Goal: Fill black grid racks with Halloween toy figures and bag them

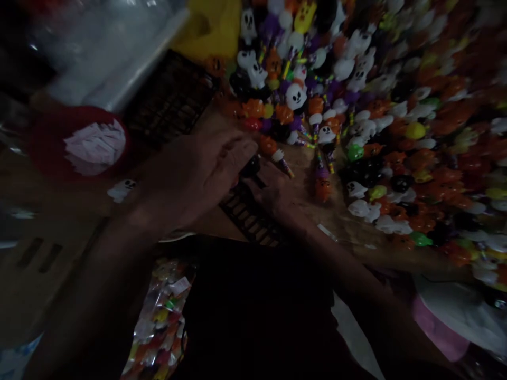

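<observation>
My left hand [212,171] is closed over a small shiny black toy [251,167], with the thumb along its top. From the right, my right hand [273,189] presses its curled fingers against the same toy; the fingertips are partly hidden and the light is dim. Both hands are just above a black slotted rack [255,219] on the brown worktop [304,163]. Beyond my hands lies an orange toy head [268,145] on a candy-filled tube. Left of my left wrist rests a white ghost toy [122,190].
A big heap of Halloween toys [396,158] covers the right side. At left stand a red bowl [43,140] of white paper slips [97,145], a black crate [170,97] and clear plastic bags [106,47]. Below the table edge is a bag of colourful toys [160,322].
</observation>
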Demonstrator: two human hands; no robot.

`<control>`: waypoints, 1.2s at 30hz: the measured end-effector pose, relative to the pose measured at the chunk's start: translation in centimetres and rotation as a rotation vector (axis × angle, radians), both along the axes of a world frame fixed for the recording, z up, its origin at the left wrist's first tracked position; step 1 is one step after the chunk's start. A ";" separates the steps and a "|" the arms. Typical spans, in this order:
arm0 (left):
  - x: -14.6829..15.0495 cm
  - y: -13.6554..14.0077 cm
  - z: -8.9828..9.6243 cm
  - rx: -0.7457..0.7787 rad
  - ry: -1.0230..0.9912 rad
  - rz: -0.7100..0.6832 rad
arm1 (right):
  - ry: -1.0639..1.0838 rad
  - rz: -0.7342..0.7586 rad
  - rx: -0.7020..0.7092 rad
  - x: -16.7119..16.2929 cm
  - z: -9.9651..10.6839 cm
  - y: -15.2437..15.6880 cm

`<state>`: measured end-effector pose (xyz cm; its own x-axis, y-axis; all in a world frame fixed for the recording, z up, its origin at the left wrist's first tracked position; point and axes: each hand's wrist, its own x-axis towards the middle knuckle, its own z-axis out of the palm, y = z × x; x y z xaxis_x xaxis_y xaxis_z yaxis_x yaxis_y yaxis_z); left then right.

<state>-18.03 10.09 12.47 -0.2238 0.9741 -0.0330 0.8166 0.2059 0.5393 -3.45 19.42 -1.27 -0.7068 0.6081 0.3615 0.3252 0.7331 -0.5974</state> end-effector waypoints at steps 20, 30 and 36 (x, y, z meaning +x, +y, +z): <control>1.4 1.1 -1.9 -0.007 0.164 -0.072 | -0.235 -0.300 -0.073 5.2 2.5 3.2; 0.4 1.3 -1.9 -0.057 0.253 -0.023 | 0.018 -0.213 -0.334 4.7 3.4 2.9; 0.1 1.2 -2.4 0.005 0.213 -0.022 | 0.020 -0.013 -0.467 4.9 3.6 3.0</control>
<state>-17.89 11.28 10.07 -0.2040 0.9788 0.0172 0.9163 0.1848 0.3553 1.45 22.45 2.35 -0.6935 0.7179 0.0606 0.3178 0.3803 -0.8685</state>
